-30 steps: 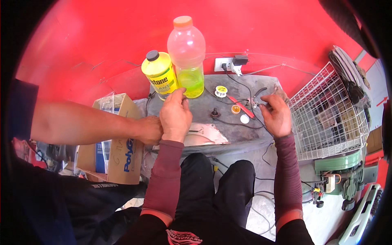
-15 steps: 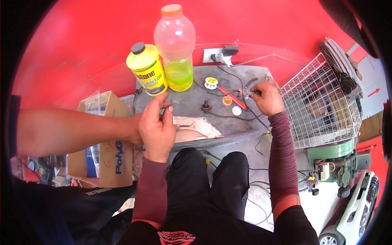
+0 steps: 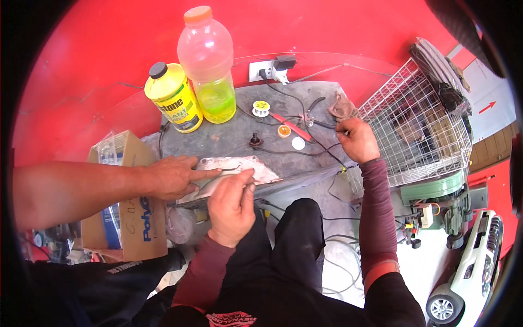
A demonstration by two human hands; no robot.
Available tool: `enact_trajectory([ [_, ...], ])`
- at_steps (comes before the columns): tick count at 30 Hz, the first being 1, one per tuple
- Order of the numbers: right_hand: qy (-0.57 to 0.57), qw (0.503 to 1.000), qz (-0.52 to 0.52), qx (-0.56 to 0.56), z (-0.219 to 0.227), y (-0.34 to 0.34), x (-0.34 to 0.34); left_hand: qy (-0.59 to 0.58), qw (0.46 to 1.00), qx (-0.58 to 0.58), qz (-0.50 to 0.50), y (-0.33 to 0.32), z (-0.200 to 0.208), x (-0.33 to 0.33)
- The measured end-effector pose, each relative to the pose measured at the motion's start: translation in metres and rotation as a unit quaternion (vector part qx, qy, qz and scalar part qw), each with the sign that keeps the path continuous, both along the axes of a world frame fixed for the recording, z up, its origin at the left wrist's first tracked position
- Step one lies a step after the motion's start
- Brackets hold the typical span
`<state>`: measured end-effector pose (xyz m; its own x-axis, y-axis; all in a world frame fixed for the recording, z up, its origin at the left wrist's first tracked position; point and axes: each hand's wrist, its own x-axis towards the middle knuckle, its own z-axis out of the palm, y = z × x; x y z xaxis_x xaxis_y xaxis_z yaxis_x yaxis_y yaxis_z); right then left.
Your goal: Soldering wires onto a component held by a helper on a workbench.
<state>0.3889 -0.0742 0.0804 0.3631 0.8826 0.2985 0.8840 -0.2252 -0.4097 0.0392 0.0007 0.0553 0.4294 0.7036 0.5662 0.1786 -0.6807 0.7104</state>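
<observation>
My left hand hovers at the near edge of a grey bench, its fingers curled and drawn near the thumb. Whatever may be between them is too small to make out. Beyond it lies a white, worn panel piece with a thin dark wire on it. Another person's hand reaches in from the left and rests a finger at that wire. My right hand is closed at the bench's right side, its fingertips at the end of a dark handle of the pliers. Its fingertips are partly hidden.
A yellow bottle and a tall clear bottle with green liquid stand at the back left. A solder spool, a red-handled tool, an orange tin and cables lie mid-bench. A rag and wire basket are right.
The other person's hand has moved from behind my left hand onto the panel. My left hand has drawn nearer to me, its fingers closer together. My right hand has shifted right, baring more of the pliers.
</observation>
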Motion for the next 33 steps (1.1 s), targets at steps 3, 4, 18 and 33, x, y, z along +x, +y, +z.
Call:
enact_trajectory([
  [3, 0.000, 0.999, 0.033, 0.007, 0.001, 0.014, -0.023, 0.018, 0.999, -0.001, -0.036, -0.017, 0.002, 0.004],
  [4, 0.006, 0.999, 0.035, 0.014, 0.003, 0.021, -0.031, 0.018, 0.999, 0.008, -0.048, -0.022, 0.002, 0.007],
  [18, 0.039, 0.987, -0.156, -0.009, 0.009, -0.064, 0.068, 0.022, 0.995, -0.016, -0.099, -0.045, -0.002, 0.012],
  [33, 0.000, 0.967, -0.248, 0.058, -0.085, -0.049, 0.013, 0.101, 0.979, 0.031, -0.175, -0.041, 0.009, 0.108],
])
